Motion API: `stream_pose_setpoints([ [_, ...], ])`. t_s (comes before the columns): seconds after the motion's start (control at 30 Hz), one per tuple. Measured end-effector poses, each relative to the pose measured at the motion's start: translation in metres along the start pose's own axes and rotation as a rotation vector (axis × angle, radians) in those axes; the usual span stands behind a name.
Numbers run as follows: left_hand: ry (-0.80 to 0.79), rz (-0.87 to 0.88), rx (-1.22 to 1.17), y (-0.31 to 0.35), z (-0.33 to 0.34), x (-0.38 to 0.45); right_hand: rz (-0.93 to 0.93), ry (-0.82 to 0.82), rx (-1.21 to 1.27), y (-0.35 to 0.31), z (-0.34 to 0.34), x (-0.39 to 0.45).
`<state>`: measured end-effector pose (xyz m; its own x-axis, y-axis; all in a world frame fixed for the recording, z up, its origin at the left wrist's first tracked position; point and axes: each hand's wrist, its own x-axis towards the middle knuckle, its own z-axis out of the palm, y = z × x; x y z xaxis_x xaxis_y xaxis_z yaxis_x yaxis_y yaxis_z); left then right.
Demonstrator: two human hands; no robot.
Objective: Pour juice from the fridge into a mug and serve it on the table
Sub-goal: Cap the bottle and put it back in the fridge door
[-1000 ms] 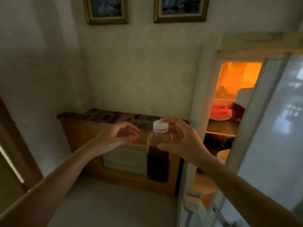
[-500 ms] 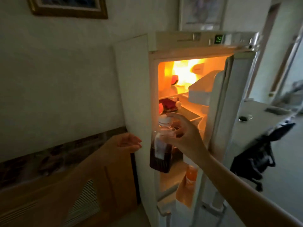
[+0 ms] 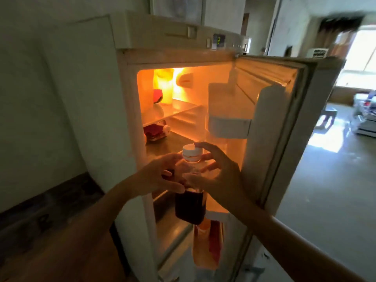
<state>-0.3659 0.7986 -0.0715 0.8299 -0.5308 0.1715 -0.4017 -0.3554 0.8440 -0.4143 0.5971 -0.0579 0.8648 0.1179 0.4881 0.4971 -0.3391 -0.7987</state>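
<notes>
Fingers [image 3: 175,185] of left hand [image 3: 156,178] curled round shoulder of juice bottle [image 3: 190,202], thumb across the clear upper part; fingers of right hand [image 3: 217,171] spread loosely beside neck and white cap [image 3: 190,152], tips touching cap, grip on that side hard to tell. Bottle held upright in front of open fridge [image 3: 122,31], near the middle shelf, dark juice filling lower half. Step in hand, at a guess: taking juice out, bottle passing to the left hand. Next: clear the doorway, shut door [image 3: 284,123], find a mug, none in view. Around: red packet [image 3: 155,132] on shelf at far left, orange bottle [image 3: 203,247] in door rack just below. Door swung wide at right, door bin [image 3: 227,127] close to right wrist, likely snag on withdrawal
</notes>
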Motion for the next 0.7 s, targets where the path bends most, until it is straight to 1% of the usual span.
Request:
stream_pose_setpoints([
  [0.1, -0.106, 0.062, -0.122, -0.004, -0.001, 0.036, 0.041, 0.123, -0.064, 0.008, -0.006, 0.008],
  [0.23, -0.176, 0.11, -0.177, -0.014, 0.004, 0.085, 0.093, 0.288, -0.181, 0.018, -0.009, 0.017],
  [0.37, -0.259, 0.229, -0.242, -0.01, 0.021, 0.121, 0.187, 0.454, -0.306, 0.03, -0.019, 0.018],
  [0.43, -0.331, 0.284, -0.26, -0.005, 0.03, 0.137, 0.227, 0.524, -0.335, 0.032, -0.026, 0.017],
  [0.53, -0.427, 0.301, -0.264, -0.006, 0.047, 0.158, 0.244, 0.568, -0.398, 0.032, -0.033, 0.013],
  [0.63, -0.464, 0.307, -0.229, -0.013, 0.065, 0.171, 0.265, 0.577, -0.485, 0.039, -0.037, 0.008],
  [0.7, -0.5, 0.334, -0.186, -0.015, 0.074, 0.175, 0.297, 0.573, -0.483, 0.042, -0.04, 0.003],
])
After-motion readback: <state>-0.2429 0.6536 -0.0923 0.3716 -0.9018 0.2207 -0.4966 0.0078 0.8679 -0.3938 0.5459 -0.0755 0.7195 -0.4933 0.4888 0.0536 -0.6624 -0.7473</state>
